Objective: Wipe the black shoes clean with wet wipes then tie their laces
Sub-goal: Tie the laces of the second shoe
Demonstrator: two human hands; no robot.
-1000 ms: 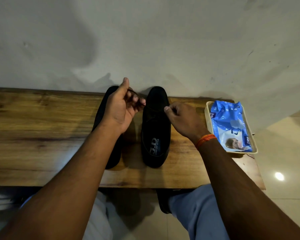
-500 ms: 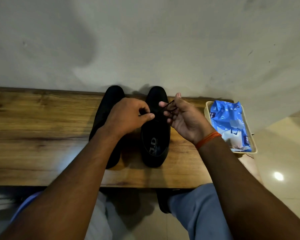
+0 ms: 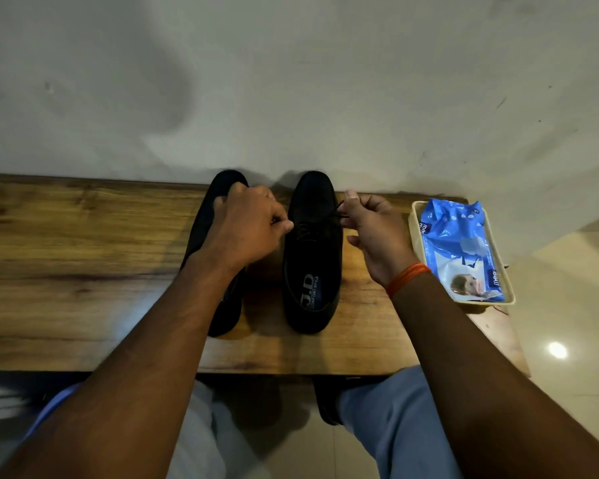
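Right black shoe stands on wooden surface beside left shoe. A lace end is pinched by right hand fingers; another is pinched by left hand. Wipes pack lies in tray.

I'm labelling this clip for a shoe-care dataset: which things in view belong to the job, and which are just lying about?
In the job:
- right shoe, its lace pinched by the right hand
- left shoe, partly under the left hand
- wet wipes pack

Lying about:
- tray holding the pack
- wooden bench
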